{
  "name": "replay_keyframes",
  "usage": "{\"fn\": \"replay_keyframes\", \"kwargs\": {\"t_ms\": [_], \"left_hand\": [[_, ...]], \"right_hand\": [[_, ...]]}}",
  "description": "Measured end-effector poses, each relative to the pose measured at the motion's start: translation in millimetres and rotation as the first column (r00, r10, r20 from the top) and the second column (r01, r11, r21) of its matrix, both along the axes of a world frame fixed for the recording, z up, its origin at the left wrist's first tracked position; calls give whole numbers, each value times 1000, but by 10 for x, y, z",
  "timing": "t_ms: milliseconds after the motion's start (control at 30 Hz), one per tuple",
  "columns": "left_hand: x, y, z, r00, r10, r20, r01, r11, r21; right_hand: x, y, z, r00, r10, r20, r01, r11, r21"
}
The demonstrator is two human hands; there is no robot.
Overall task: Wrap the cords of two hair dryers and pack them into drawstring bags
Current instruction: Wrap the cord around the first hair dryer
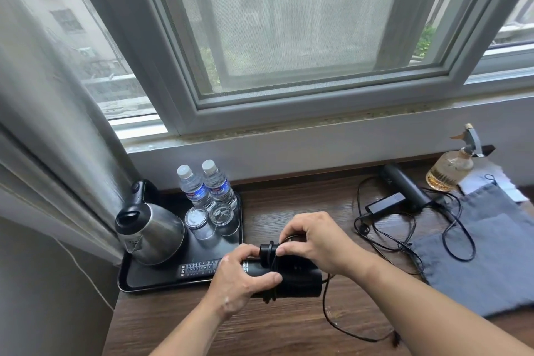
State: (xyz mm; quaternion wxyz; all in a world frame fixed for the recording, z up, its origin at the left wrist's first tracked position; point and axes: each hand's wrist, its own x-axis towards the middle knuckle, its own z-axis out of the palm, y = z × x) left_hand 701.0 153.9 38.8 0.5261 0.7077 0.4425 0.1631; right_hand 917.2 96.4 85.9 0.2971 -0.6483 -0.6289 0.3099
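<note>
A black folded hair dryer [297, 277] lies on the wooden table near the front. My left hand [242, 280] grips its barrel from the left. My right hand [312, 243] pinches the dryer's black cord [341, 324] at the folded handle, where a few turns go round the body. The rest of that cord trails off toward the front right. A second black hair dryer [404, 188] lies at the back right, its cord [404, 234] loose in loops on the table. A grey drawstring bag [485, 257] lies flat at the right.
A black tray [127, 283] at the left carries a steel kettle [150, 234], two water bottles [206, 186], two upturned glasses [209, 218] and a remote control [199, 267]. A glass spray bottle [453, 165] stands at the back right. A windowsill and window run behind the table.
</note>
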Motion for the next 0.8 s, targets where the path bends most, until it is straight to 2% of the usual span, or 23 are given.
{"fn": "replay_keyframes", "kwargs": {"t_ms": [200,500,800], "left_hand": [[-31,45,53,998,25,51,-24,1000,-19],[-103,211,10,997,77,18,-77,996,-37],[-223,205,7,996,65,52,-59,992,-109]], "right_hand": [[132,-2,87,996,-31,-88,27,998,-49],[485,-19,252,982,143,121,-114,968,-225],[742,-99,161,981,147,126,-96,934,-345]]}}
